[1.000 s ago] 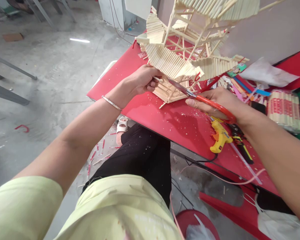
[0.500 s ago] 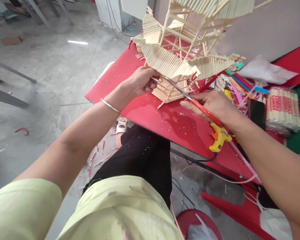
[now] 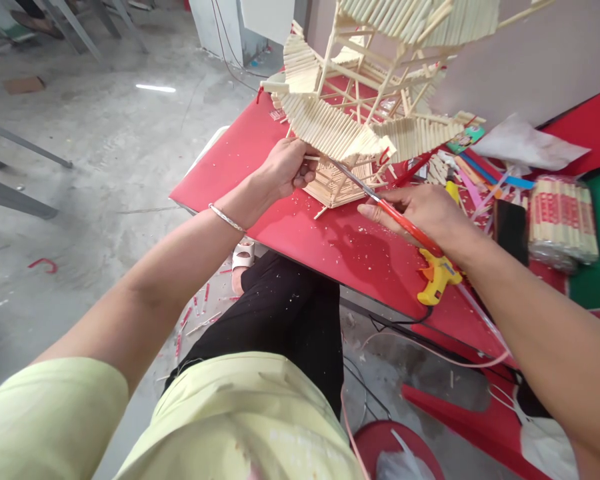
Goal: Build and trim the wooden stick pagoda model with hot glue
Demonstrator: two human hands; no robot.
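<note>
My left hand (image 3: 293, 167) is closed in a pinch on a thin pale wooden stick (image 3: 311, 158), just under the lower eave of a tiered model building (image 3: 330, 127) made of such sticks. My right hand (image 3: 415, 210) is wrapped round a red-handled tool with a long, narrow metal end (image 3: 395, 212). Its metal tip reaches up to the left, below the eave and close to the stick. From this angle I cannot tell whether the tip touches the stick. The model's stick base (image 3: 337, 185) shows between my hands.
The model stands on a red table (image 3: 230, 173) strewn with crumbs. A yellow glue gun (image 3: 437, 277) lies by my right wrist, its cord over the edge. Farther right are a dark phone-like slab (image 3: 511, 227), wrapped stick bundles (image 3: 564, 220) and coloured strips. A red stool (image 3: 400, 447) stands below.
The view has shifted slightly. Both hands keep their grips, with the tool's tip still close to the stick under the eave.
</note>
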